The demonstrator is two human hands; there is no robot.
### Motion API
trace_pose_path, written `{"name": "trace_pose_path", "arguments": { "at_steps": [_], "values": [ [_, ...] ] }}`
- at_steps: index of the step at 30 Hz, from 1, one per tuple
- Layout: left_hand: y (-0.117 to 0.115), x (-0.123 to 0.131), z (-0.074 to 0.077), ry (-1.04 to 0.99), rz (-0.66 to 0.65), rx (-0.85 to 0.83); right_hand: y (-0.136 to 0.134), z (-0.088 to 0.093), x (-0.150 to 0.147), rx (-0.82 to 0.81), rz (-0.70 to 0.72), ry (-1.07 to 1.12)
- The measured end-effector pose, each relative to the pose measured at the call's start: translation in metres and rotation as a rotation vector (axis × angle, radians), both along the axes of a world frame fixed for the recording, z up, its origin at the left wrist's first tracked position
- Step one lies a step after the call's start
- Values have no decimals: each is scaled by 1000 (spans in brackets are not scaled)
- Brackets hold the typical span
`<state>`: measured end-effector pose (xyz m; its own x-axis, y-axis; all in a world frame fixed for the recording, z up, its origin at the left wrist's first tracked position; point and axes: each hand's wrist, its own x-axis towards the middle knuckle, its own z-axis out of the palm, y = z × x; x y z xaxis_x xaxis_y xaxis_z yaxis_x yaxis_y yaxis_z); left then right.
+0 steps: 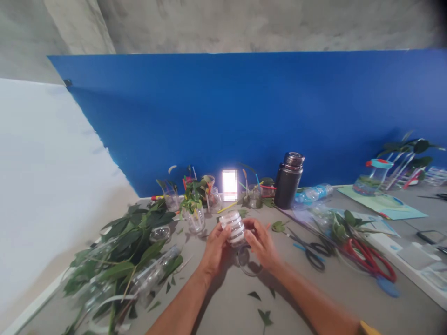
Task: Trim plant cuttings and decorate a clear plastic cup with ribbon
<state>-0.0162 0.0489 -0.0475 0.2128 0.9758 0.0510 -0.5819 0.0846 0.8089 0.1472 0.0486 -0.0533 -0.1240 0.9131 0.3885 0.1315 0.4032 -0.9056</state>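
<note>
Ribbed clear plastic piece: held up between both hands, above the middle of the worktop. Ribs stacked across it; axis through them runs up the view, upper end leaning slightly left. Which end is the original top: cannot tell. Left hand: thumb on near face, clamped on the piece. Right hand: thumb and fingers closed on its right side. Surface: grey, leaf scraps below, leafy cuttings heaped left, black-handled scissors right, dark flask behind. Room: blue panel, bare concrete wall above.
</note>
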Motion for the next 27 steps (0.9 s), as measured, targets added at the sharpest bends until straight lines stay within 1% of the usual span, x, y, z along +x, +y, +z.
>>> {"name": "trace_pose_path", "arguments": {
  "at_steps": [3,8,12,15,19,21,23,27],
  "values": [
    [0,2,-2,57,-12,26,4,2,5,-40,-22,56],
    [-1,4,1,86,17,53,9,6,8,-78,159,119],
    [-3,3,4,161,-7,119,7,7,7,-153,233,145],
    [-3,2,7,257,34,149,6,5,8,-195,217,173],
    [-1,2,6,353,223,217,8,4,8,-217,186,257],
    [0,2,5,384,281,229,10,4,6,-191,173,277],
    [0,2,4,384,285,226,11,4,5,-159,157,242],
    [-2,3,7,342,249,207,10,6,4,-101,131,135]
  ]
}}
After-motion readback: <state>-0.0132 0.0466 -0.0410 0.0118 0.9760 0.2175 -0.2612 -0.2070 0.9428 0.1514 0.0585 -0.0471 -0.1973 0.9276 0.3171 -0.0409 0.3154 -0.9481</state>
